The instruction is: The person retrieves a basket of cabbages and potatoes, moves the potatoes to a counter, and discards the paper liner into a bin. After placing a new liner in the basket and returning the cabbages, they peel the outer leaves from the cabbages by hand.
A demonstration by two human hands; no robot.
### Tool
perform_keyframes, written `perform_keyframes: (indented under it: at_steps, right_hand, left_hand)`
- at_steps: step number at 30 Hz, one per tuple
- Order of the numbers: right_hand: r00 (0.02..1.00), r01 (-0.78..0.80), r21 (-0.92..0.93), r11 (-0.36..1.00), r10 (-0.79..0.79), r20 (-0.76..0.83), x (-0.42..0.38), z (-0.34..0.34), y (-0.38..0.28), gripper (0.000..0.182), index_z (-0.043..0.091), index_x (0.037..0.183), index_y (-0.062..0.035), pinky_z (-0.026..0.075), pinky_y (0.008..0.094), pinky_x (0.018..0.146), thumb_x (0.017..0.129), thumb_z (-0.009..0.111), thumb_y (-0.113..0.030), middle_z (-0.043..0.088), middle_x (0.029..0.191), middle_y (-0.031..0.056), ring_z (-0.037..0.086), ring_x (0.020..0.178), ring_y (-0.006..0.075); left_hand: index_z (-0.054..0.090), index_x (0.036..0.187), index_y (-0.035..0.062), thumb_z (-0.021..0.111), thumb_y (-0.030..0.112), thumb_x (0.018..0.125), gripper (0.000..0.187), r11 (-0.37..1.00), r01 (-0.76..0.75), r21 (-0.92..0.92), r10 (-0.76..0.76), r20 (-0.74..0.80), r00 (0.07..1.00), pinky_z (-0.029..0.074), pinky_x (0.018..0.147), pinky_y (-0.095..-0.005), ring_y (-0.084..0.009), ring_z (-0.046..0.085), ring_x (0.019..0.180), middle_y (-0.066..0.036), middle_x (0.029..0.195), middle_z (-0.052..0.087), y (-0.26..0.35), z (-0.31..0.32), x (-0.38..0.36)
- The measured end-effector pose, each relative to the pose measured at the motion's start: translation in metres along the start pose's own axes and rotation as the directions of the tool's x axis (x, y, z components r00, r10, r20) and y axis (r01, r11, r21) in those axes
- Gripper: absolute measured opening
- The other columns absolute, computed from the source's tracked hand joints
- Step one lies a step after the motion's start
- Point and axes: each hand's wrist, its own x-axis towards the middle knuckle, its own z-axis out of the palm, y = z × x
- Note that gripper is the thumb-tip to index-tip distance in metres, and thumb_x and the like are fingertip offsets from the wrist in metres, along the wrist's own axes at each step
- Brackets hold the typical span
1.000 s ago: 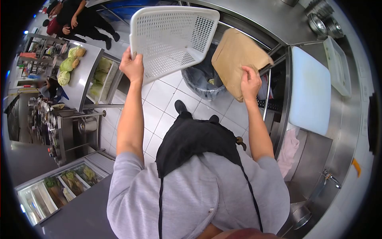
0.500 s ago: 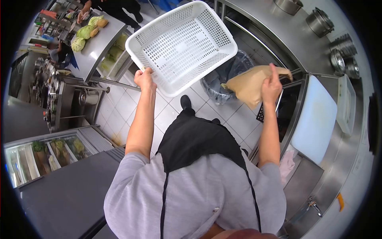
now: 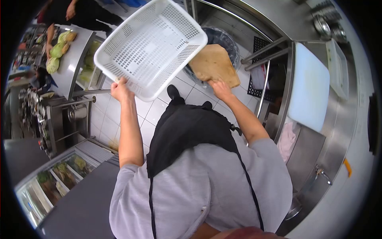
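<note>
My left hand [image 3: 121, 90] is closed on the near rim of a white perforated plastic basket [image 3: 149, 44], which is tilted and shows only its bare slotted bottom. A brown paper bag [image 3: 215, 63], creased and somewhat flattened, is gripped at its lower edge by my right hand [image 3: 220, 89]. The bag hangs in front of a round bin [image 3: 223, 36] with a clear plastic liner and covers part of its opening. Beside the bag, the basket's right corner comes close to the bin's rim.
Left, a steel table [image 3: 77, 51] bears several lettuce-like heads [image 3: 58, 51]; a person in dark clothes [image 3: 79, 14] stands behind it. A white cutting board [image 3: 308, 85] lies on the right counter. An open-topped chilled unit [image 3: 59, 175] holds greens at lower left. The floor is tiled.
My right hand has swung the paper bag left and inward, from beside the bin to in front of it. The basket has shifted left in view, still in my left hand.
</note>
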Motion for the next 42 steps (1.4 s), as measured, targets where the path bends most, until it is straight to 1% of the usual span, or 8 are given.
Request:
perform_keyframes:
  at_steps: [16,19,23,24,29,30,35,42]
  right_hand:
    - [0.722,-0.214,0.217,0.952,0.304,-0.621,0.069,-0.119,0.049,0.027,0.073,0.099,-0.0122,0.053,0.0453,0.083,0.079,0.06,0.0,0.072,0.095,0.0133,0.066,0.093,0.0357]
    - [0.852,-0.337,0.153,0.929,0.37,-0.371,0.064,-0.084,0.079,0.029,0.074,0.104,-0.0103,0.054,0.0425,0.085,0.081,0.06,-0.002,0.074,0.097,0.0146,0.069,0.094,0.0359]
    - [0.622,-0.008,0.876,0.481,0.688,-0.372,0.066,-0.137,0.084,0.024,0.076,0.104,-0.0075,0.053,0.0419,0.088,0.084,0.064,-0.009,0.072,0.102,0.0228,0.07,0.099,0.0355]
    - [0.611,-0.679,0.258,0.688,0.724,-0.322,0.06,-0.105,0.106,0.022,0.076,0.102,-0.0058,0.053,0.0424,0.087,0.085,0.067,-0.017,0.073,0.101,0.0211,0.07,0.098,0.0332]
    - [0.557,-0.163,0.936,0.312,0.812,-0.174,0.047,-0.105,0.124,0.027,0.075,0.1,0.0022,0.054,0.0289,0.083,0.075,0.068,0.005,0.075,0.096,0.0128,0.069,0.086,0.0178]
    - [0.576,-0.469,0.592,0.656,0.735,-0.358,0.045,-0.103,0.127,0.028,0.074,0.103,0.0025,0.054,0.029,0.082,0.075,0.068,0.005,0.074,0.097,0.0122,0.069,0.087,0.0195]
    - [0.626,-0.136,0.966,0.221,0.775,-0.089,0.05,-0.095,0.148,0.03,0.073,0.104,0.0038,0.054,0.0274,0.081,0.076,0.063,0.008,0.074,0.094,0.0104,0.069,0.084,0.0186]
    - [0.705,-0.351,0.665,0.659,0.654,-0.275,0.039,-0.103,0.124,0.03,0.072,0.102,0.0071,0.054,0.0277,0.079,0.075,0.06,0.006,0.072,0.094,0.0111,0.067,0.08,0.0169]
  left_hand:
    - [0.052,0.078,0.0016,0.063,-0.011,0.068,0.02,0.997,0.055,0.045,-0.05,-0.106,0.993,0.056,0.065,-0.0371,-0.0211,0.064,0.069,-0.01,0.08,0.063,-0.02,-0.036,0.018]
    - [0.054,0.081,0.0003,0.063,-0.012,0.068,0.02,0.991,0.073,-0.114,-0.083,-0.09,0.992,0.056,0.066,-0.0376,-0.0213,0.064,0.069,-0.01,0.082,0.064,-0.005,-0.032,0.007]
    - [0.056,0.079,0.0015,0.064,-0.011,0.069,0.018,0.982,0.125,-0.141,-0.138,-0.084,0.987,0.054,0.064,-0.0369,-0.0209,0.063,0.069,-0.011,0.083,0.066,0.014,-0.042,-0.01]
    - [0.055,0.078,0.0023,0.064,-0.011,0.069,0.018,0.99,0.09,-0.108,-0.1,-0.09,0.991,0.054,0.063,-0.0364,-0.0208,0.063,0.069,-0.011,0.081,0.065,0.002,-0.048,0.0]
    - [0.05,0.073,0.0065,0.065,-0.011,0.068,0.023,0.995,0.085,-0.044,-0.093,-0.257,0.962,0.053,0.062,-0.0351,-0.0209,0.063,0.069,-0.009,0.076,0.063,-0.02,-0.076,0.011]
    - [0.05,0.073,0.0067,0.065,-0.011,0.068,0.024,0.993,0.101,-0.062,-0.114,-0.256,0.96,0.053,0.063,-0.0355,-0.0213,0.063,0.07,-0.009,0.076,0.063,-0.021,-0.077,0.014]
    - [0.05,0.074,0.0053,0.064,-0.013,0.065,0.025,0.968,0.105,-0.229,-0.168,-0.272,0.948,0.055,0.063,-0.0405,-0.0243,0.064,0.072,-0.013,0.081,0.064,-0.025,-0.053,0.006]
    - [0.05,0.077,0.0013,0.064,-0.014,0.065,0.024,0.957,0.007,-0.289,-0.126,-0.396,0.91,0.058,0.065,-0.0481,-0.0301,0.066,0.072,-0.016,0.085,0.065,0.049,-0.094,0.142]
